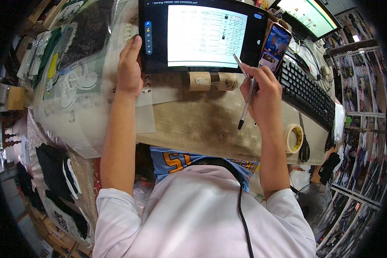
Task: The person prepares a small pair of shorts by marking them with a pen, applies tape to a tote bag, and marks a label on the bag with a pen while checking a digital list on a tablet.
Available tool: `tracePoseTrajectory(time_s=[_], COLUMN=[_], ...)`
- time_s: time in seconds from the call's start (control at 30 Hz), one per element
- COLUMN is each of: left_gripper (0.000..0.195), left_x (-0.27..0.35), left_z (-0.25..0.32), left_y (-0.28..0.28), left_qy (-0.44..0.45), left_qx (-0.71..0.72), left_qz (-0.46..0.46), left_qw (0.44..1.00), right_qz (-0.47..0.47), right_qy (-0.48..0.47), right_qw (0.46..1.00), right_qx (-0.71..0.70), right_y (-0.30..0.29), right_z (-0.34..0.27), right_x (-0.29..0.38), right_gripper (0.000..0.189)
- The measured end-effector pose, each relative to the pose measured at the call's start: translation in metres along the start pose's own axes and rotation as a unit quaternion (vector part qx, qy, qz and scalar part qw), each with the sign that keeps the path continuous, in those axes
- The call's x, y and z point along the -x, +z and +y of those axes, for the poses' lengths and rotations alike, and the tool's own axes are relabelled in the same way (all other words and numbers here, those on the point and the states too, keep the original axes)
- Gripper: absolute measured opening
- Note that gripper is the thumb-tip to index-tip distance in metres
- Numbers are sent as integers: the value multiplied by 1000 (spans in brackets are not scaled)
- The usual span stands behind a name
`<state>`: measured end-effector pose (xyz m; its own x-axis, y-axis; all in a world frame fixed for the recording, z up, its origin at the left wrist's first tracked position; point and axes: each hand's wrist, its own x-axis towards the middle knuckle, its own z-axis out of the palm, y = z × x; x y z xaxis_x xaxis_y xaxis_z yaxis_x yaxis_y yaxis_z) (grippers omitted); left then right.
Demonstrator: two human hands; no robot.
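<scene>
In front of me a black tablet (154, 61) shows a white page with a table, small pictures and hand-drawn strokes. My left hand (129, 69) grips its left edge, thumb up along the side and the other fingers mostly hidden. A grey stylus (240, 65) sits between the fingers of my right hand (263, 90), its tip over the lower right of the page; whether it touches the glass I cannot tell. The same hand also holds a clear ballpoint pen (247, 101), black end pointing down toward the table. Two brown cardboard tubes (200, 81) lie under the tablet's lower edge.
Right of the tablet are a lit smartphone (274, 48), a black keyboard (306, 93) and a monitor (309, 16). A masking tape roll (288, 138) and black-handled scissors (304, 148) lie near the table's right edge. Plastic-wrapped material (80, 106) covers the left side. A fan (314, 206) stands low right.
</scene>
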<state>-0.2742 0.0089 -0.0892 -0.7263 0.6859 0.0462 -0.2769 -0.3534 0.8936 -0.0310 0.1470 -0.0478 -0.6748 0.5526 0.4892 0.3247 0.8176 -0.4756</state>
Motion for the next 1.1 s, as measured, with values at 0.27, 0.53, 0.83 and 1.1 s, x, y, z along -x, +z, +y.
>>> tracePoseTrajectory(time_s=[0.27, 0.53, 0.83, 1.1], left_gripper=[29, 30, 30, 32], left_x=[0, 0, 0, -2], left_z=[0, 1, -3, -8], left_y=[-2, 0, -5, -7], left_qy=[-8, -10, 3, 8], left_qx=[7, 3, 5, -11], left_qz=[2, -9, -12, 19], left_qw=[1000, 1000, 1000, 1000], right_qz=[7, 46, 31, -37], right_qy=[72, 22, 84, 112], right_qw=[997, 997, 996, 993], right_qx=[25, 63, 19, 24], right_y=[-11, -15, -44, -56], right_z=[8, 18, 17, 29], right_x=[5, -33, 55, 116], right_gripper=[29, 32, 35, 32])
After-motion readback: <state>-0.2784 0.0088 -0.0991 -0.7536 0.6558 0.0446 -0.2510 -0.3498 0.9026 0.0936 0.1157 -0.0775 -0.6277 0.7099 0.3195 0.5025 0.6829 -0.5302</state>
